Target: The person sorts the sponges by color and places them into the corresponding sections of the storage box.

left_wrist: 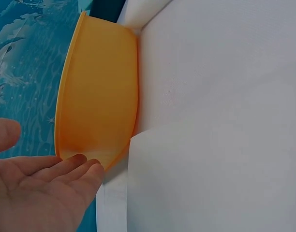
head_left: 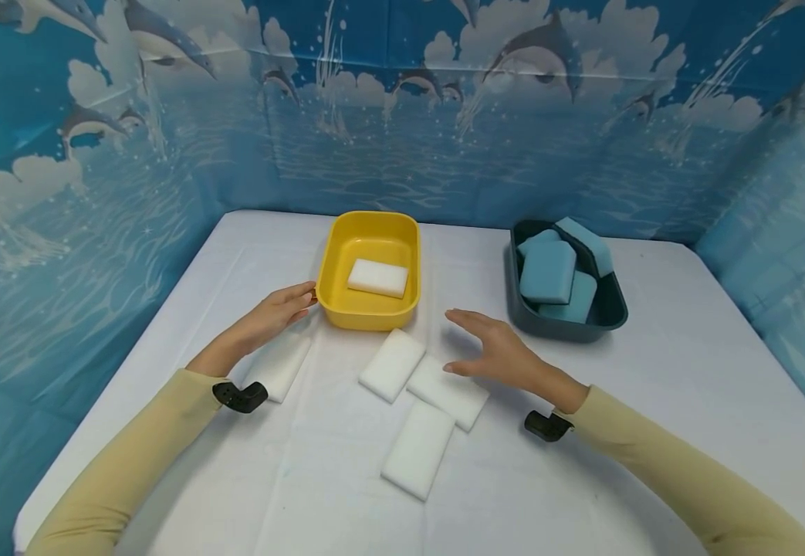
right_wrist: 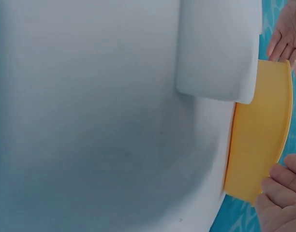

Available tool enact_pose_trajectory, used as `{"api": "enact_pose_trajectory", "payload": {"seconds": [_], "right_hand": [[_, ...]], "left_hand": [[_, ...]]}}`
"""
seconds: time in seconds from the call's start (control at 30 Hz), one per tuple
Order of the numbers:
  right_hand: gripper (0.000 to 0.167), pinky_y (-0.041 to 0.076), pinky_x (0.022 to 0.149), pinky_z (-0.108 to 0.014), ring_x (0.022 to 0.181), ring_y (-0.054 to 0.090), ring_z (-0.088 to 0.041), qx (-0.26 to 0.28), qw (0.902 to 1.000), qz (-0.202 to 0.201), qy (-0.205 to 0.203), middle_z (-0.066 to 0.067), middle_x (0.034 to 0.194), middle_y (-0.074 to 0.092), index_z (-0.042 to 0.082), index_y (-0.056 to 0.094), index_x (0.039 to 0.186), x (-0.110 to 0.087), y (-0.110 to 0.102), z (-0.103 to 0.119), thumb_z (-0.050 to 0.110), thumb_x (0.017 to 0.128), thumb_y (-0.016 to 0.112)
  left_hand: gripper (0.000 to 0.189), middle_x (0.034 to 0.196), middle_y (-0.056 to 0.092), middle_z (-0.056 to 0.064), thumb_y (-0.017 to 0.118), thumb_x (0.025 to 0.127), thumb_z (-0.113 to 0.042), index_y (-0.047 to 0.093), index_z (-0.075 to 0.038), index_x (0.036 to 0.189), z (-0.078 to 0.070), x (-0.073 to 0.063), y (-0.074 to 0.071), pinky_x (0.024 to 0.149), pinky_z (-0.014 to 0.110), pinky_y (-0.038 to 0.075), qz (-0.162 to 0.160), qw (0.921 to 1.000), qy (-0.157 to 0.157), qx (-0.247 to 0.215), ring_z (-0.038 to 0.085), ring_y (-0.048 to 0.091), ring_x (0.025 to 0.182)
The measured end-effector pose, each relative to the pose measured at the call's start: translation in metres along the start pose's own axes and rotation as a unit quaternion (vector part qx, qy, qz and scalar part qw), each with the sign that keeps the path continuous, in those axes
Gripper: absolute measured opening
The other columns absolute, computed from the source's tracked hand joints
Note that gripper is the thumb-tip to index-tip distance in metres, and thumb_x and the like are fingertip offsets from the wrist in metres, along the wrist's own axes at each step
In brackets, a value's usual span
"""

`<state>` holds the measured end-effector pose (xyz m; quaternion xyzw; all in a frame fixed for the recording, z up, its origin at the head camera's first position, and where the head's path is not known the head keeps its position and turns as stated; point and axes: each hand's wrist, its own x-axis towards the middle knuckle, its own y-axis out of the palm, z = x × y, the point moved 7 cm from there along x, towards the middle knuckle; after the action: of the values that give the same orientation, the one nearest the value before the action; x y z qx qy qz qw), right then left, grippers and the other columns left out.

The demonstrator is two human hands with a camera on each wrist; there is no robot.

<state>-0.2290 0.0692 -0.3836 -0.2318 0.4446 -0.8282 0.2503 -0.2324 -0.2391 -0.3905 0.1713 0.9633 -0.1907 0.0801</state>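
My left hand [head_left: 273,315] rests its nearly straight fingertips against the left side of the yellow tub [head_left: 369,318]. In the left wrist view, the fingers [left_wrist: 63,169] lie along the tub's end wall, thumb apart. One white sponge block [head_left: 378,276] lies flat inside the tub; another white block [head_left: 282,369] lies below my left hand, partly covered by it. My right hand [head_left: 502,355] hovers with fingers spread and nothing in it, thumb over a white block [head_left: 452,394]. Two more white blocks, one nearer the tub [head_left: 392,366] and one nearer me [head_left: 419,451], lie beside that one.
A dark teal tub [head_left: 569,330] stands at the back right, heaped with several blue sponges [head_left: 548,270], one leaning over its rim. Behind the white-clothed table [head_left: 333,479] hangs a dolphin-print curtain [head_left: 388,139], which also runs down both sides.
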Motion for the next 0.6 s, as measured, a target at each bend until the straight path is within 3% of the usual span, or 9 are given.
{"api": "enact_pose_trajectory", "payload": {"seconds": [0.2,0.6], "right_hand": [[0.08,0.046,0.099,-0.049,0.127,0.049,-0.034,0.002,0.9994,-0.012,-0.031,-0.017,0.138,0.051,0.001,0.048,0.135,-0.015,0.005,0.002,0.037,0.071,0.08],[0.084,0.042,0.105,-0.046,0.132,0.044,-0.03,0.001,0.9972,0.075,0.004,-0.012,0.143,0.047,0.006,0.043,0.139,-0.039,0.021,0.002,0.039,0.071,0.079]], "left_hand": [[0.054,0.159,0.01,0.015,0.027,0.104,-0.024,0.009,-0.002,0.15,0.001,0.001,0.002,0.119,0.045,0.018,0.003,0.9999,0.003,-0.01,0.03,0.013,0.147],[0.055,0.159,0.007,0.016,0.026,0.104,-0.023,0.007,0.0,0.15,-0.001,0.0,0.002,0.119,0.046,0.017,0.012,0.9998,0.014,-0.009,0.032,0.012,0.147]]}}
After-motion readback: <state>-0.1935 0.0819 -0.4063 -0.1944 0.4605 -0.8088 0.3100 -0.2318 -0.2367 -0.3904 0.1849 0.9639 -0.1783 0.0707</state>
